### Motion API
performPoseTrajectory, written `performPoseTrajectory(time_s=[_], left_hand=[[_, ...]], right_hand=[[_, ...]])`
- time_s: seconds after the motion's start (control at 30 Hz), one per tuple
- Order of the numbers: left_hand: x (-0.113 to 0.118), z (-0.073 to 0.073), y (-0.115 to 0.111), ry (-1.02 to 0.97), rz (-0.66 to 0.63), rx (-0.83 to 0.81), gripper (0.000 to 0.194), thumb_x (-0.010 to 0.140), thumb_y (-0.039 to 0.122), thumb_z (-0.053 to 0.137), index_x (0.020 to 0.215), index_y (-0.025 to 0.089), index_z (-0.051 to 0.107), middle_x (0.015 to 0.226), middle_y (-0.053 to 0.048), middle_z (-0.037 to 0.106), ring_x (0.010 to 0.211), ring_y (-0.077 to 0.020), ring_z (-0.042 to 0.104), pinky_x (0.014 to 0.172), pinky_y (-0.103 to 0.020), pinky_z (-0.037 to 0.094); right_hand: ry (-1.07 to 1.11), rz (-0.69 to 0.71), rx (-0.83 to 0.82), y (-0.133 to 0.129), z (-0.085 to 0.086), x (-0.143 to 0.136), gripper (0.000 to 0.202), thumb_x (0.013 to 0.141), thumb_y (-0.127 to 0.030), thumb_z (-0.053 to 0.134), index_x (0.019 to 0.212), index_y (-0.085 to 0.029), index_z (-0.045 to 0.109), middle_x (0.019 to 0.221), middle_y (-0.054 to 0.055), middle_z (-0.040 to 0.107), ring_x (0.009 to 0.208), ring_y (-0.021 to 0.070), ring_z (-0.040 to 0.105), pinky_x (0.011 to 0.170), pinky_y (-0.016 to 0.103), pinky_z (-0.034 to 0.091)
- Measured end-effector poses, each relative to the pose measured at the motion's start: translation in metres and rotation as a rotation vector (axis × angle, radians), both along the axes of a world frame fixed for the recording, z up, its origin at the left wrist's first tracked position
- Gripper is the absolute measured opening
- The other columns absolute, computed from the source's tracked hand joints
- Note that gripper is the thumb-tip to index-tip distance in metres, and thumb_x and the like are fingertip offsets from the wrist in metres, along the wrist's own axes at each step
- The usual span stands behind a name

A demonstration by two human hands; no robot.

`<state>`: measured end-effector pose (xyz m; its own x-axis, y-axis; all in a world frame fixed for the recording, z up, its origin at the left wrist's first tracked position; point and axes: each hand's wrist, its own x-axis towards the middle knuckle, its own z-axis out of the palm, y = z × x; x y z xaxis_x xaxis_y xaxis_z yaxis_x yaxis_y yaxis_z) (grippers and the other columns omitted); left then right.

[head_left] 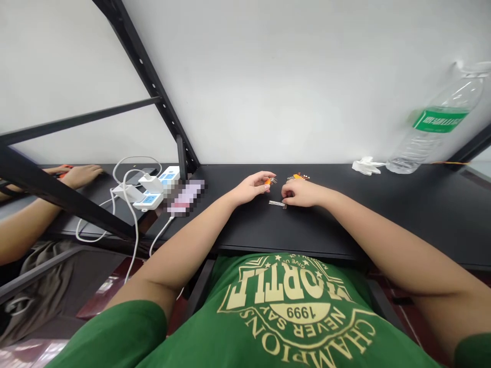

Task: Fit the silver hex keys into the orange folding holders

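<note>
My left hand [251,189] is above the black table, thumb and fingers closed on a small orange piece [267,181] with silver metal ends sticking out to the right. Just to its right, my right hand [305,193] has its fingers curled into a pinch. Right below those fingertips is a small row of thin silver rods [276,203]; whether the fingers grip its right end cannot be made out. Behind the right hand lies another orange piece [297,176] with several thin metal rods, partly hidden by the hand.
Left on the black table [245,230] are a phone [186,197] and a white power strip [153,194] with chargers and cables. A black metal frame [153,82] rises there; beyond it rests another person's hand [82,175]. To the right stand crumpled tissue [367,165] and a plastic bottle [429,125].
</note>
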<state>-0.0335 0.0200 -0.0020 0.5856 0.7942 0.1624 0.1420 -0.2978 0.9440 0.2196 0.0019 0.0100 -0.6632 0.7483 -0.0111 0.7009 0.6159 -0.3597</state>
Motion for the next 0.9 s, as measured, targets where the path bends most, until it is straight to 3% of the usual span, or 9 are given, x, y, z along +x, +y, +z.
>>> performPoseTrajectory(time_s=[0.1,0.27,0.43,0.67,0.9], left_hand=[[0.000,0.000,0.000,-0.001,-0.006,0.003,0.055,0.083,0.042,0.080,0.132,0.022,0.065,0.113,-0.008,0.067,0.090,-0.0169,0.068,0.083,-0.032,0.055],[-0.002,-0.001,0.002,0.001,-0.012,0.002,0.055,0.084,0.043,0.080,0.133,0.022,0.065,0.113,-0.008,0.068,0.088,-0.0165,0.068,0.083,-0.033,0.055],[-0.003,-0.007,0.005,-0.023,-0.010,-0.008,0.061,0.084,0.041,0.080,0.138,0.019,0.061,0.120,-0.012,0.067,0.095,-0.0195,0.070,0.092,-0.041,0.057],[-0.001,-0.004,0.002,0.040,0.030,0.034,0.071,0.079,0.042,0.085,0.139,0.013,0.063,0.136,-0.019,0.068,0.124,-0.0310,0.065,0.114,-0.055,0.047],[-0.002,-0.002,0.000,0.064,0.048,0.045,0.070,0.080,0.046,0.084,0.139,0.014,0.064,0.135,-0.017,0.069,0.123,-0.0309,0.066,0.112,-0.053,0.048]], right_hand=[[-0.011,0.002,-0.008,-0.002,0.002,-0.001,0.013,0.085,-0.033,0.068,0.088,-0.020,0.069,0.095,0.007,0.068,0.084,0.0201,0.061,0.072,0.030,0.044],[-0.131,-0.066,0.022,-0.006,0.008,-0.005,0.003,0.081,-0.020,0.066,0.082,-0.019,0.068,0.098,0.009,0.071,0.081,0.0198,0.062,0.068,0.030,0.043],[-0.230,-0.212,-0.009,-0.009,0.015,-0.003,0.008,0.073,-0.019,0.071,0.075,-0.021,0.063,0.080,0.006,0.070,0.068,0.0200,0.060,0.058,0.031,0.037],[0.256,-0.120,0.069,-0.005,0.014,0.004,0.012,0.082,-0.015,0.059,0.090,-0.021,0.066,0.076,-0.001,0.069,0.067,0.0151,0.061,0.068,0.027,0.044],[0.361,-0.036,0.256,-0.004,0.010,0.002,0.022,0.090,-0.016,0.052,0.098,-0.018,0.073,0.095,0.008,0.073,0.083,0.0200,0.064,0.078,0.032,0.047]])
